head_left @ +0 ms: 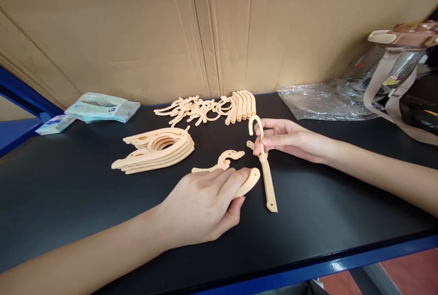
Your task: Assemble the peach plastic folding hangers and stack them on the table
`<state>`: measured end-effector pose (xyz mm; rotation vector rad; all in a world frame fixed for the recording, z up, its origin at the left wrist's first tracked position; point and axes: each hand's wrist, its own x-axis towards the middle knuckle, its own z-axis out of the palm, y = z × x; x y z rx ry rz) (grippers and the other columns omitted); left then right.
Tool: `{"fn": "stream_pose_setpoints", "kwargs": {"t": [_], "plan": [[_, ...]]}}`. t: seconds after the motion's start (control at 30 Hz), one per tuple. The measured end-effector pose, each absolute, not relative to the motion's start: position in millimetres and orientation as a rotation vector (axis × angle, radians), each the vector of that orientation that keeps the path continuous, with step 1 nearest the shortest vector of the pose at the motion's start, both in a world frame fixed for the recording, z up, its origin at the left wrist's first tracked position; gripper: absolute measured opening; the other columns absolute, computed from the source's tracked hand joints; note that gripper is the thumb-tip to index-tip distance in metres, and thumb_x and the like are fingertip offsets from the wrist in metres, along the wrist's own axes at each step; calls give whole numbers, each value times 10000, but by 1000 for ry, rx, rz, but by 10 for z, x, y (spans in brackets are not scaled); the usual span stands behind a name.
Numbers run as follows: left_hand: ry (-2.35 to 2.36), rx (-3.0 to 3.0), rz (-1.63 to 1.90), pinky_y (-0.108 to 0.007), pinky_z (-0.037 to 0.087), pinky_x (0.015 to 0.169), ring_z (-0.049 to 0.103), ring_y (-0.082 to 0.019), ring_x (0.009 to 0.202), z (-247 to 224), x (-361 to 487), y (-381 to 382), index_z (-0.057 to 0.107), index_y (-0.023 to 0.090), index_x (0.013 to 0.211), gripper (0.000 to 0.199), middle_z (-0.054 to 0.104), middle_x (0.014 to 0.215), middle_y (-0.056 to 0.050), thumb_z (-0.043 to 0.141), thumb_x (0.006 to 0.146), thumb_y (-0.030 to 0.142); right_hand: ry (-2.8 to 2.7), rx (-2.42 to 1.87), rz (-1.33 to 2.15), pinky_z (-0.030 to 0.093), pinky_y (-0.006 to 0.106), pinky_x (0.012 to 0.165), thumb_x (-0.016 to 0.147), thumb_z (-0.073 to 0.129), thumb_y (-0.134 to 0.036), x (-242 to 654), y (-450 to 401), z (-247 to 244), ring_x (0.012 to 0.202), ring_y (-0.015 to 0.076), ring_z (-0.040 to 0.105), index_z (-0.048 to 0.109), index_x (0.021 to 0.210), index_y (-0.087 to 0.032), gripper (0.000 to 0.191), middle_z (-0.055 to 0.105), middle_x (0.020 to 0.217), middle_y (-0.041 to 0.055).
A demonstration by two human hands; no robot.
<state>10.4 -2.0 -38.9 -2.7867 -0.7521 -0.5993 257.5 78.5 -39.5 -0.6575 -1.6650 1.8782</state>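
My left hand [208,206] is closed around a curved cream plastic hanger arm [251,183], whose rounded end with a small hole sticks out past the fingers. Between the thumb and fingers of my right hand [284,140] is a partly assembled clothes hanger [268,181], its hook pointing up and a straight arm slanting down toward me. The two held pieces are close together but apart. Just beyond my left hand lies another curved hanger piece [226,160], partly covered by the hand.
Stacked curved hanger arms [171,151] lie left of centre on the black table [102,208]. Behind them are loose hooks [191,110] and a row of straight arms [242,106]. Tissue packs [102,106] lie far left; a plastic bag [321,101] and a strapped bottle [393,64] are at right.
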Motion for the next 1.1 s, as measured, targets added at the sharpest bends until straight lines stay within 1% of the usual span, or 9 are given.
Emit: {"fn": "stream_pose_setpoints", "kwargs": {"t": [0.17, 0.3, 0.4, 0.53, 0.63, 0.73, 0.87, 0.97, 1.1], "plan": [[-753, -2810, -595, -281, 502, 520, 639, -171, 656, -375, 108, -8, 576, 130, 992, 194, 630, 720, -3, 412, 890, 126, -1714, -681, 1836, 508, 250, 734, 871, 690, -227, 2565, 793, -386, 804, 112, 664, 555, 937, -174, 160, 681, 956, 12], [-742, -2811, -627, -272, 494, 521, 630, -152, 598, -388, 91, -1, 585, 139, 976, 224, 650, 707, -5, 375, 999, 215, -1703, -663, 1847, 523, 258, 744, 854, 697, -189, 2551, 791, -382, 783, 105, 651, 561, 928, -175, 156, 641, 889, -18], [-760, -2778, -636, -258, 506, 569, 673, -140, 649, -394, 77, -3, 564, 152, 1052, 242, 696, 773, -6, 355, 1043, 274, -1698, -654, 1880, 527, 280, 762, 842, 699, -164, 2543, 787, -377, 771, 110, 649, 558, 993, -186, 208, 645, 868, -20], [-776, -2776, -666, -258, 492, 554, 679, -145, 730, -385, 91, -7, 540, 152, 1120, 218, 704, 856, -14, 361, 1026, 233, -1712, -664, 1888, 525, 298, 792, 838, 704, -161, 2547, 792, -374, 794, 118, 656, 566, 1038, -188, 244, 661, 879, -12], [-783, -2761, -655, -268, 472, 535, 628, -157, 715, -376, 111, -5, 567, 148, 1082, 181, 683, 846, -18, 425, 988, 207, -1735, -658, 1881, 518, 295, 794, 838, 710, -167, 2558, 799, -378, 812, 123, 654, 575, 1052, -187, 254, 673, 868, -8], [-781, -2763, -647, -296, 483, 607, 574, -188, 743, -377, 120, 5, 610, 132, 1007, 136, 650, 801, -33, 497, 946, 179, -1748, -653, 1880, 514, 287, 795, 845, 707, -167, 2565, 805, -380, 809, 117, 657, 591, 1057, -186, 243, 684, 871, -9], [-800, -2833, -647, -319, 464, 654, 546, -201, 772, -393, 112, 22, 611, 125, 978, 127, 626, 802, -43, 489, 948, 142, -1761, -643, 1895, 514, 259, 799, 846, 710, -157, 2569, 807, -368, 814, 99, 661, 611, 1026, -179, 206, 691, 878, -16], [-835, -2864, -662, -307, 449, 661, 563, -183, 785, -399, 111, 28, 584, 123, 1036, 149, 642, 864, -43, 451, 969, 120, -1747, -623, 1913, 515, 240, 795, 847, 709, -147, 2575, 800, -360, 819, 90, 669, 612, 963, -180, 156, 701, 870, -26], [-841, -2818, -624, -315, 441, 695, 617, -178, 865, -402, 112, 36, 477, 80, 1283, 297, 681, 1028, -67, 410, 994, 101, -1741, -607, 1939, 509, 220, 738, 858, 701, -154, 2581, 794, -367, 807, 96, 686, 598, 927, -178, 127, 726, 899, -13]]}}
